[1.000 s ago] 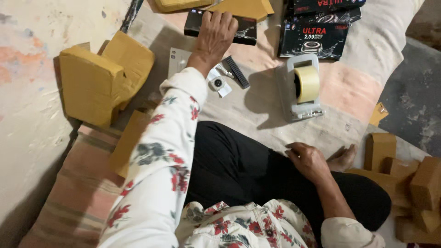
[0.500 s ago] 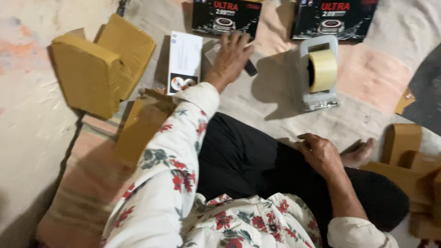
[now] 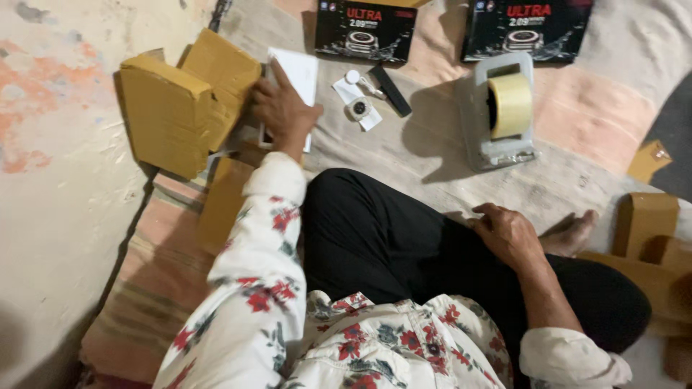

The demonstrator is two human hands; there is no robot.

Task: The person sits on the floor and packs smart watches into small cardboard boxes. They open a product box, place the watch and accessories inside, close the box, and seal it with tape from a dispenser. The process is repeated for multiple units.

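Floor: a pale cloth (image 3: 432,151) with faded orange patches is spread over a bare, stained floor (image 3: 50,216); the person sits on it with legs in black trousers (image 3: 389,238) folded.

Left hand: the left hand (image 3: 282,109) lies palm down on a white box (image 3: 297,79), fingers spread flat over its lower half, pressing rather than clasping it.

White box: it lies flat on the cloth, just beside a wrapped brown parcel (image 3: 184,108) on its left, the hand's fingertips touching or nearly touching that parcel.

Right hand: the right hand (image 3: 508,232) rests on the black trousers, fingers loosely curled, nothing in it.

Right of the white box: a small round watch face on a white card (image 3: 358,109), a small white round piece (image 3: 352,76) and a slim black strip (image 3: 390,90) lie close together.

Further right of the white box: a grey tape dispenser (image 3: 497,144) with a roll of tan tape (image 3: 511,106) stands upright.

Beyond the white box: two black printed boxes (image 3: 364,29) lie side by side at the top edge.

Far right of the white box: folded brown cardboard pieces (image 3: 649,223) lie by a bare foot (image 3: 573,232).

Below the white box: a flat brown cardboard piece (image 3: 223,202) lies under the floral sleeve (image 3: 252,266).
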